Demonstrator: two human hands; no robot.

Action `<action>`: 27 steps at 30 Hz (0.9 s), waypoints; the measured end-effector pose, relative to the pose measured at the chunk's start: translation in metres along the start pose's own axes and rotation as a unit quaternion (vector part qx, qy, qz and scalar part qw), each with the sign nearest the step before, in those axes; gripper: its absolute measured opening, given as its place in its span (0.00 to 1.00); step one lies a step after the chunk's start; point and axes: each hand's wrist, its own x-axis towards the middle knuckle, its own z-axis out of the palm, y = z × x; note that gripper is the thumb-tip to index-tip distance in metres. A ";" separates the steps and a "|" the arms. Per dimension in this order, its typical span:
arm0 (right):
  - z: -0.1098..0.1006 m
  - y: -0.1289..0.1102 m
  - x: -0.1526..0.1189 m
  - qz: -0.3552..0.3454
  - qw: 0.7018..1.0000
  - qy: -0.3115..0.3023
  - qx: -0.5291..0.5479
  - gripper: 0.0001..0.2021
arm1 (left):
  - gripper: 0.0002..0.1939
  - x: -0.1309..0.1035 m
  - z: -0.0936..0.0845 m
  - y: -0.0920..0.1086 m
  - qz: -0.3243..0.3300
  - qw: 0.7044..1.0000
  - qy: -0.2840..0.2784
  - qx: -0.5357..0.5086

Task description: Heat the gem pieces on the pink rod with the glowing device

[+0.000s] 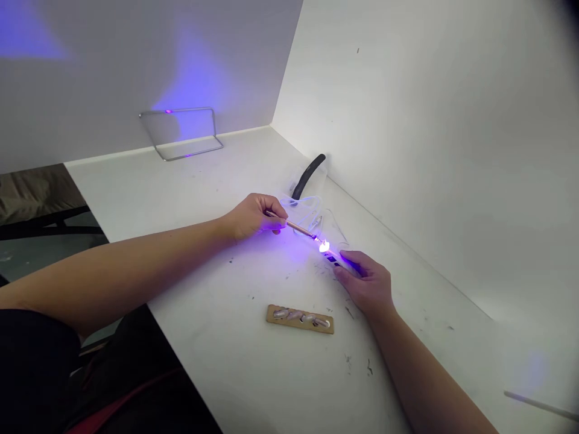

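Pinched in my left hand (262, 216) is a thin copper-coloured rod (301, 228), slanting down to the right. My right hand (365, 280) is closed around a slim white UV lamp (338, 259) with dark markings. Its violet-white glow (324, 246) sits at the rod's tip; the glare hides whether the two touch and any small piece there. On the table nearer to me lies a brown strip (299, 319) carrying several glossy, pale nail-tip-like pieces. Both hands are just above the tabletop.
The white table (217, 361) meets walls at the back and right. A bent wire frame (190, 155) leans on the back wall. Behind my hands are a black curved piece (308, 176) and a coiled white cable (303, 208). A thin rod (538, 404) lies at lower right.
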 end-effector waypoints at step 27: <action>0.000 0.004 0.000 -0.021 1.000 0.002 -0.019 0.14 | 0.06 0.000 0.002 0.000 -0.005 0.999 0.019 -0.038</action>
